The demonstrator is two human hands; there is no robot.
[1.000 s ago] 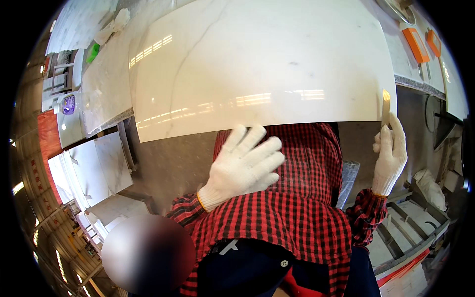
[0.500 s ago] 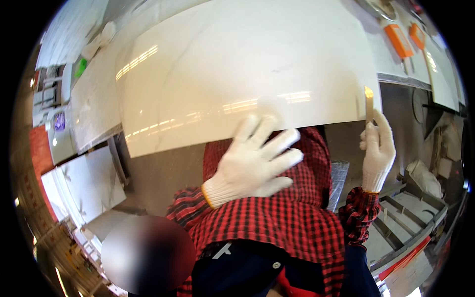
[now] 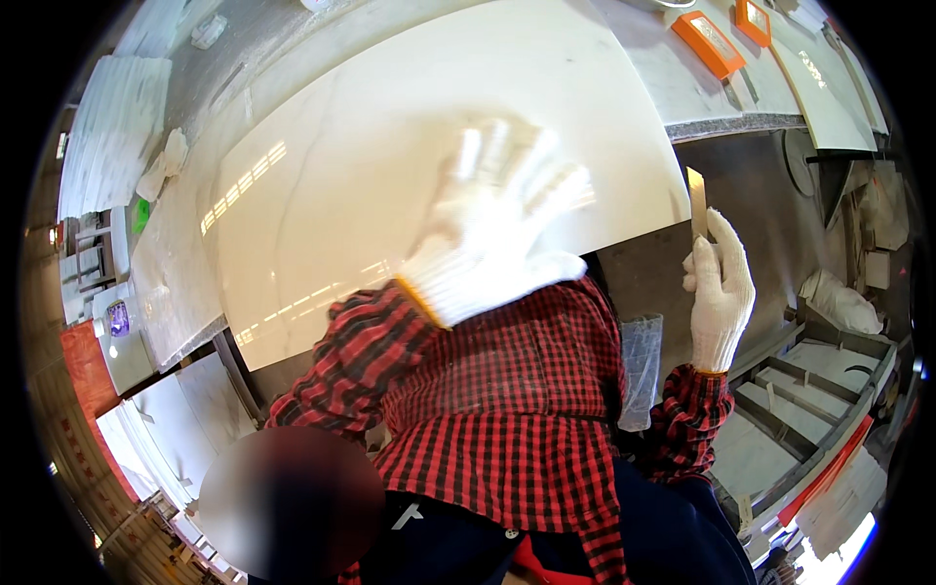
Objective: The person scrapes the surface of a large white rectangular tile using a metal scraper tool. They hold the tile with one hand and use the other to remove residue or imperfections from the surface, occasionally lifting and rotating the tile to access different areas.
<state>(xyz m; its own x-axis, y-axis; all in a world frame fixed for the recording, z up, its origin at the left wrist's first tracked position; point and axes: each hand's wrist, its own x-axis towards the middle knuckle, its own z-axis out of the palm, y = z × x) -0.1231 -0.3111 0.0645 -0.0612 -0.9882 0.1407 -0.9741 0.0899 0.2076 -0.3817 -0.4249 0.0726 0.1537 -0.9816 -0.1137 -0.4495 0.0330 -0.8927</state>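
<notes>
A large glossy white slab (image 3: 331, 195) with faint grey veining lies in front of me. My left hand (image 3: 497, 214), in a white knit glove, is over its near part with fingers spread and slightly smeared by motion. It holds nothing; whether the palm touches the surface I cannot tell. My right hand (image 3: 721, 292), also gloved, grips a flat, narrow metal blade (image 3: 696, 203) between thumb and fingers. The blade points up, close beside the slab's right corner; contact with the edge cannot be made out.
Two orange box-shaped things (image 3: 709, 45) rest on the bench at far right. A grey metal frame (image 3: 795, 409) stands at lower right, and a clear plastic sheet (image 3: 641, 375) hangs at my side. Other white slabs (image 3: 195, 409) lean at lower left.
My left hand has moved forward and farther onto the slab. My right hand still grips the blade. The whole view has shifted, so the slab appears lower and turned.
</notes>
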